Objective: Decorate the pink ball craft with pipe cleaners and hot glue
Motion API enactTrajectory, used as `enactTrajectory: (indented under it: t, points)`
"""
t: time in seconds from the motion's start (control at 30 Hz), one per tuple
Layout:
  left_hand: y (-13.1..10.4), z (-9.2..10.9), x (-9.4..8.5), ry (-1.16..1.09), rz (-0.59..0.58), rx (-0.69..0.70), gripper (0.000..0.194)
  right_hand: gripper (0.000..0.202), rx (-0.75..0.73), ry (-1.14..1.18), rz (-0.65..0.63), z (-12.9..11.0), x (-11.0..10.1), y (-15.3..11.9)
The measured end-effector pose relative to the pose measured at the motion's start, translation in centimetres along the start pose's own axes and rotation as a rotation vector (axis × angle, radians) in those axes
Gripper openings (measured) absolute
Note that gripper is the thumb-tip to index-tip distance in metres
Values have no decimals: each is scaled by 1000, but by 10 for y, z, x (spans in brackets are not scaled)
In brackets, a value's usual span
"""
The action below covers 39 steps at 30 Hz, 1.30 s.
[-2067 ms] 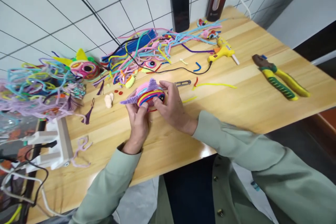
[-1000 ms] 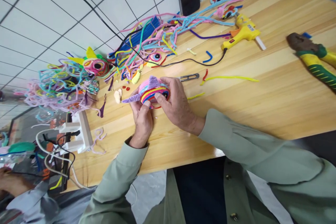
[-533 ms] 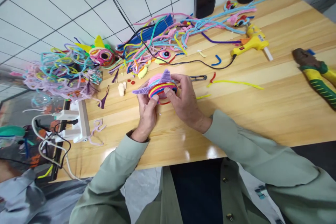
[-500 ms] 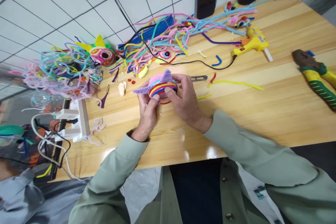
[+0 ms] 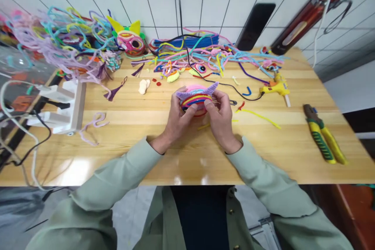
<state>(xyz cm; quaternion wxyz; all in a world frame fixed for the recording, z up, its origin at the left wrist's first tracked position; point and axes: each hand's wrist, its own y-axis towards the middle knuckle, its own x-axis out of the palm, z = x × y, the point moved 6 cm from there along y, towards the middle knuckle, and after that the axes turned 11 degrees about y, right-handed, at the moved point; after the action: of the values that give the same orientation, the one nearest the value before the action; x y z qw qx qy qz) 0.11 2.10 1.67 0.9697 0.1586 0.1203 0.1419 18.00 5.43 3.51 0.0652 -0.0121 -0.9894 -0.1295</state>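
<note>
Between my hands, above the wooden table, is a round pipe-cleaner head with bands of yellow, blue, red and pink and two purple pointed ears. My left hand is closed around its left side, thumb pressed on the front. On the other side my right hand grips it, thumb on the lower front edge. The fingers behind it are hidden. Just past my right hand lie a metal clip, partly covered, a short red piece and a yellow pipe cleaner.
A yellow glue gun and green-yellow pliers lie to the right. Along the wall are heaped pipe cleaners, a horned figure, a dark phone and a red flask. A white power strip stands left; a black cord crosses the table.
My view has turned and levelled, so the table sits straighter. Both hands still hold the pipe-cleaner head; its ears tilt differently in view, and my right hand sits lower against its side.
</note>
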Motion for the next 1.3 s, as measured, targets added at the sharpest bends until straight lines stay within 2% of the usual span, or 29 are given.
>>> enactTrajectory:
  t: [0.13, 0.33, 0.73, 1.0, 1.2, 1.3]
  points:
    - [1, 5, 6, -11, 24, 50, 70, 47, 14, 43, 1, -1, -4, 2]
    - [3, 8, 13, -28, 67, 71, 61, 41, -32, -40, -9, -3, -9, 8]
    - [9, 7, 12, -65, 56, 50, 61, 38, 16, 5, -16, -5, -8, 12]
    - [8, 3, 13, 8, 11, 65, 69, 38, 25, 22, -37, -2, -8, 13]
    - [8, 4, 14, 112, 10, 152, 85, 34, 20, 30, 17, -2, -10, 13]
    - [11, 2, 14, 134, 7, 176, 86, 36, 2, 10, 6, 0, -10, 14]
